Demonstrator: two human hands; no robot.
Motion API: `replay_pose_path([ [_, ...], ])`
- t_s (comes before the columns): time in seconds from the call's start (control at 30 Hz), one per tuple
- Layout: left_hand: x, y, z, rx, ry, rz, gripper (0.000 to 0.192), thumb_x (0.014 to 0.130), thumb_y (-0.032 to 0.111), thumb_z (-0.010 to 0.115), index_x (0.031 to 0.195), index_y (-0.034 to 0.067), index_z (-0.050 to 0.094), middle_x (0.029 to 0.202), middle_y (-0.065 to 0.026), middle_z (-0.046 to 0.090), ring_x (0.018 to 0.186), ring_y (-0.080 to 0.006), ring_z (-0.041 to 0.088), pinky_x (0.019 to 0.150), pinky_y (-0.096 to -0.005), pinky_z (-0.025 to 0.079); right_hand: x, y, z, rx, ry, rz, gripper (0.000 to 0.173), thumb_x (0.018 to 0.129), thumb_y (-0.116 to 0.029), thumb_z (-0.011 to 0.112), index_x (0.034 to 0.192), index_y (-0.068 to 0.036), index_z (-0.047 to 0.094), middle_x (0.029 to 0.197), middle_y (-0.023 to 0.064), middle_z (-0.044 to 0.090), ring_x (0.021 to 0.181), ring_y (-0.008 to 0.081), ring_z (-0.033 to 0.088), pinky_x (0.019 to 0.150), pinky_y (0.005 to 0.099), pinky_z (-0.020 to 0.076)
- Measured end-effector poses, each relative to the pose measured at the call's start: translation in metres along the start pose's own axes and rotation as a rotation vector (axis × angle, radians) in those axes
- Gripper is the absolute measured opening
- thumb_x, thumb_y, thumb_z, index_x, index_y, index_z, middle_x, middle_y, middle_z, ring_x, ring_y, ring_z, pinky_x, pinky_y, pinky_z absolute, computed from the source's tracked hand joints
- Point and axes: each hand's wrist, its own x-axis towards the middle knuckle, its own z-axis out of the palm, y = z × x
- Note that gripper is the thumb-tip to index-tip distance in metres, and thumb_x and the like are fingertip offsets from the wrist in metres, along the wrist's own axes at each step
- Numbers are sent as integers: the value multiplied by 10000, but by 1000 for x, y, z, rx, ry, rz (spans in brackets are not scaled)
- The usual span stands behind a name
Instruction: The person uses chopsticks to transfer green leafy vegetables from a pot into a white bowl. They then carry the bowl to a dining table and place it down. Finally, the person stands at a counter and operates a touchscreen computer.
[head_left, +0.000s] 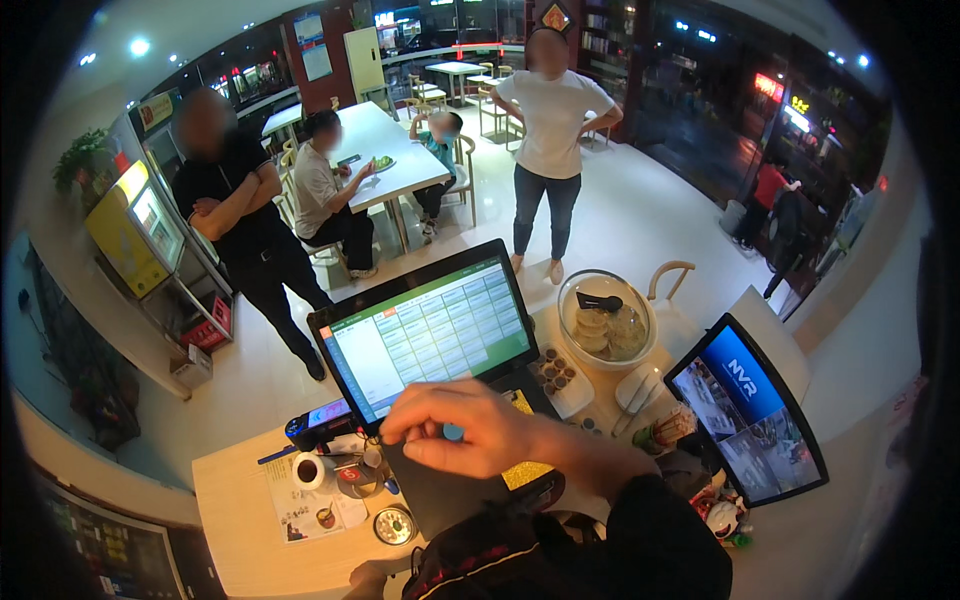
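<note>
My right hand (472, 427) hangs over the base of a point-of-sale touchscreen (442, 330), in front of its lower edge. Its fingers are loosely curled, with a gap between thumb and forefinger and nothing held that I can make out. A small blue-green thing shows through that gap. The screen bears a grid of buttons. Below the hand lies a glittery gold item (527, 474). At the bottom edge, my left hand (367, 576) is by the front of the wooden counter (240, 517); its fingers are mostly hidden.
A glass-lidded bowl of flatbreads (609, 330), a tray of dark-topped items (559, 375), tongs (636, 403) and a camera monitor (750, 420) stand right. A paper roll (309, 471) and round tin (394, 526) lie left. Several people stand or sit beyond the counter.
</note>
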Motion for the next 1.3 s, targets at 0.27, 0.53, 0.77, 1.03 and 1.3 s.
replay_pose_path([
  [0.27,15,-7,16,4,40,5,326,846,367,705,1125,205,752,1158,-32,729,1101,-197,688,879,-336,538,76,-90,1,-252,89,-931,35,875,-82,626,861,-54,643,908,98,661,637,169,608,512,276,482],
  [0.53,31,-2,25,-22,68,2,326,839,357,708,1126,208,751,1159,-31,728,1103,-196,686,882,-336,538,45,-63,-2,-79,60,-870,45,873,-78,622,865,-35,611,864,89,653,608,186,600,494,269,464],
  [0.77,11,28,-19,-21,38,29,324,837,348,705,1126,209,750,1155,-35,729,1103,-198,687,883,-339,539,-11,19,19,41,58,-59,124,830,19,675,943,-9,630,896,88,649,672,174,642,582,273,511],
  [1.03,2,23,-23,-17,16,40,322,834,339,702,1127,211,748,1151,-38,730,1102,-200,687,883,-342,540,-78,86,-9,-249,496,331,144,912,-70,662,1048,-22,668,922,54,677,765,124,642,654,265,521],
  [1.3,1,12,-12,-23,-3,34,321,832,329,698,1127,213,747,1147,-42,731,1101,-202,688,884,-345,541,-107,137,-92,-556,952,558,614,962,-233,612,1465,36,386,1479,238,436,1383,354,411,1131,398,331],
])
